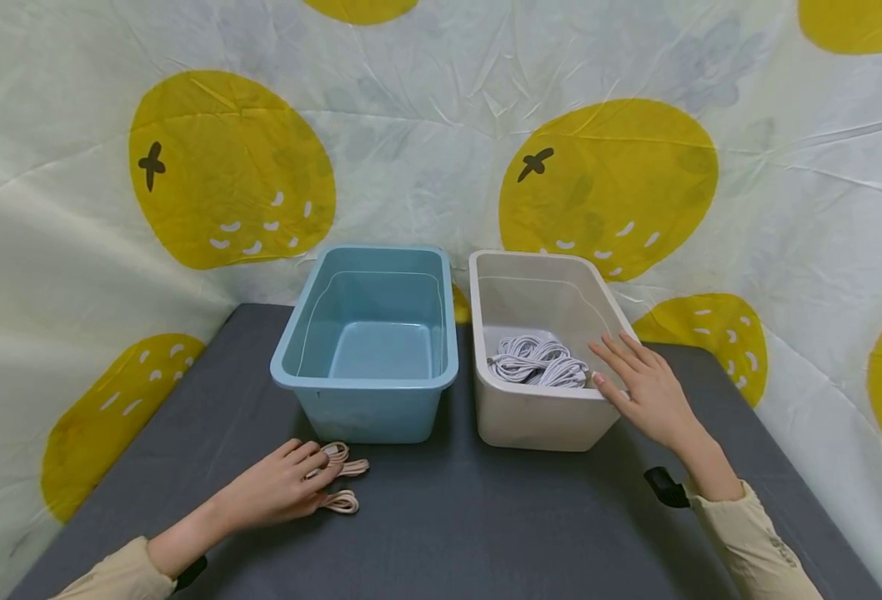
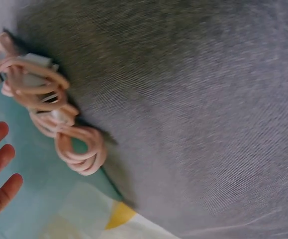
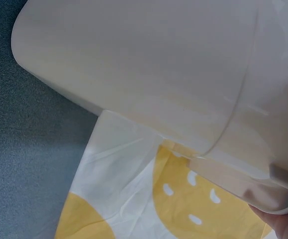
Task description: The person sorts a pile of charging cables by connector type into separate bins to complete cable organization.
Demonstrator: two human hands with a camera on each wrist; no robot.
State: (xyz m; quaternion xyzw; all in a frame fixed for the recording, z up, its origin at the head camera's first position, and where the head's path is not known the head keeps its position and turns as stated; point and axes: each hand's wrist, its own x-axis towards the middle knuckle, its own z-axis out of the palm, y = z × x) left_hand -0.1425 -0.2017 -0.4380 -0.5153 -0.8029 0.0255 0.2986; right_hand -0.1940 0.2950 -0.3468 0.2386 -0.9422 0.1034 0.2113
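Note:
Coiled pink cables [image 1: 342, 501] lie on the dark table in front of the blue bin [image 1: 366, 384]. Above and beside them is my left hand [image 1: 279, 487], its fingers overlapping the coils in the head view. The left wrist view shows its fingertips [image 2: 2, 191] spread and apart from the looped pink cables [image 2: 81, 149]. My right hand [image 1: 647, 396] lies at the right front corner of the beige bin [image 1: 542, 421], fingers extended over the rim. A bundle of white cables [image 1: 537, 362] sits inside that bin. Part of my right hand [image 3: 285, 224] touches the rim in the right wrist view.
Both bins stand side by side on the dark cloth-covered table [image 1: 486, 533], with a narrow gap between them. Nothing lies in the blue bin. Behind the table hangs a white curtain [image 1: 411, 183] with yellow fruit prints.

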